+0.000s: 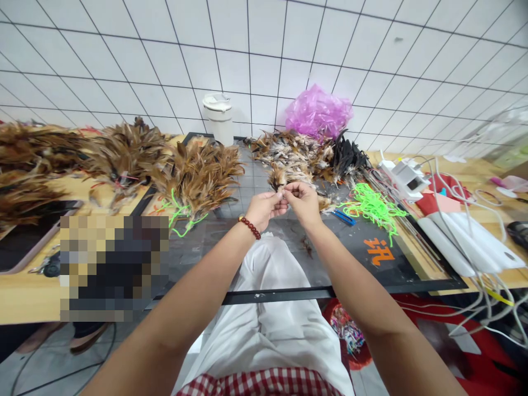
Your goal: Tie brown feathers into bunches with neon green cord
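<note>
My left hand [267, 210], with a dark red bead bracelet [249, 226] at the wrist, meets my right hand [304, 202] above the dark tabletop. Both are closed, fingertips pinched together. A small tuft of brown feathers [277, 177] sticks up from between the fingertips; its base is hidden by them. Just beyond lies a loose pile of brown and whitish feathers [297, 157], with black feathers [348, 159] at its right end. To the left rests a large bunch of brown feathers [198, 176] beside bright green cord [181, 212].
A blue cutter [344, 217] and a heap of green cord [373, 206] lie to the right. A white lidded cup [218, 118] and a pink plastic bag [318, 113] stand by the tiled wall. White cables [466, 220] and a phone [35, 236] flank the workspace.
</note>
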Demonstrator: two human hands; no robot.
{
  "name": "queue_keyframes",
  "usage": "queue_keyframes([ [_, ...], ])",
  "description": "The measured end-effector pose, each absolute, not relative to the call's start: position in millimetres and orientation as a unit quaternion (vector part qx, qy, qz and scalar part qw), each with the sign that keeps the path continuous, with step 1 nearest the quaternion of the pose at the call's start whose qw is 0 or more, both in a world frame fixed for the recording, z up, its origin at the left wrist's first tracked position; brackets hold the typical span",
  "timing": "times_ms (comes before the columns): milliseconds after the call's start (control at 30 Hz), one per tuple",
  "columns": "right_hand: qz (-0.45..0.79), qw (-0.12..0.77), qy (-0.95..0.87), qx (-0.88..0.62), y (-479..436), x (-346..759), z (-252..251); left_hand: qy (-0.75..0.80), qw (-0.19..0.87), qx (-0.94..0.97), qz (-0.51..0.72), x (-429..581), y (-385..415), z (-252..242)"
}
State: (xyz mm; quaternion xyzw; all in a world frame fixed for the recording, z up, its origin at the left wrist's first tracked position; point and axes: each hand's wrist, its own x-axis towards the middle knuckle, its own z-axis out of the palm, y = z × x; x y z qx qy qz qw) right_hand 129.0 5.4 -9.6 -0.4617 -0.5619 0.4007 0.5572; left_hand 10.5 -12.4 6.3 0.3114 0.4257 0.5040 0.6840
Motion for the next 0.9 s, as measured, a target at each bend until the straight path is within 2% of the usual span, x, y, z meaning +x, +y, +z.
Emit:
queue_keyframes([
  [100,0.394,0.559,-0.569,-0.458,8.2,129.8,-11.0,0.429,0.663,0.312,0.528,9.5,-11.2,7.6],
  [200,0.328,0.551,-0.593,-0.487,11.9,133.6,-12.0,0.431,0.608,0.286,0.603,3.4,-4.4,8.2],
  [267,0.246,0.485,-0.650,-0.531,13.3,134.2,-13.4,0.433,0.568,0.252,0.653,-2.0,2.5,6.4],
  [333,0.155,0.380,-0.719,-0.561,12.7,130.5,-14.9,0.443,0.531,0.226,0.686,-6.1,9.0,2.8],
  [467,0.044,0.234,-0.761,-0.603,8.6,115.6,-14.9,0.455,0.502,0.240,0.696,-7.0,14.3,-5.0],
  [767,-0.002,0.131,-0.774,-0.620,3.2,118.9,-0.3,0.463,0.497,0.275,0.681,-3.9,11.2,-6.4],
  [900,-0.024,0.111,-0.783,-0.612,0.7,113.2,3.9,0.471,0.497,0.283,0.672,-2.9,10.6,-5.6],
])
